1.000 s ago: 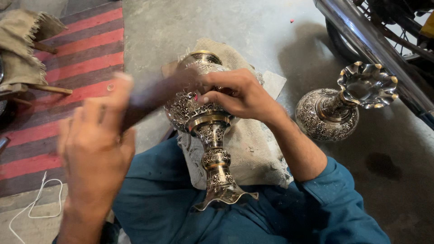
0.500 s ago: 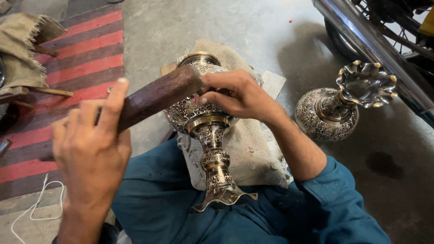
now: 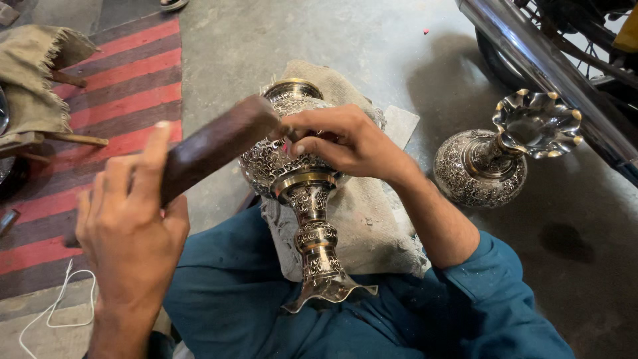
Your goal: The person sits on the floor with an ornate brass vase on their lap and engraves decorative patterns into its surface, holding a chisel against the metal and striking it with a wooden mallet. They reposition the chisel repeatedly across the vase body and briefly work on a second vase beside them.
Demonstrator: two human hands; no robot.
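An engraved metal vase (image 3: 307,199) lies on its side across my lap on a beige cloth (image 3: 359,219), its fluted foot toward me. My left hand (image 3: 129,226) grips a dark wooden mallet (image 3: 216,143), whose head sits against a small tool at the vase's round body. My right hand (image 3: 345,143) pinches that small tool, mostly hidden by the fingers, against the engraved surface.
A second engraved vase (image 3: 495,156) with a scalloped rim stands upright on the concrete floor at right. A motorcycle exhaust pipe (image 3: 531,60) runs across the upper right. A red striped mat (image 3: 100,106), burlap cloth (image 3: 36,70) and white cord (image 3: 46,319) lie at left.
The mallet has swung down from a raised, blurred position until its head meets the tool at the vase. My right hand and the vase have stayed in place.
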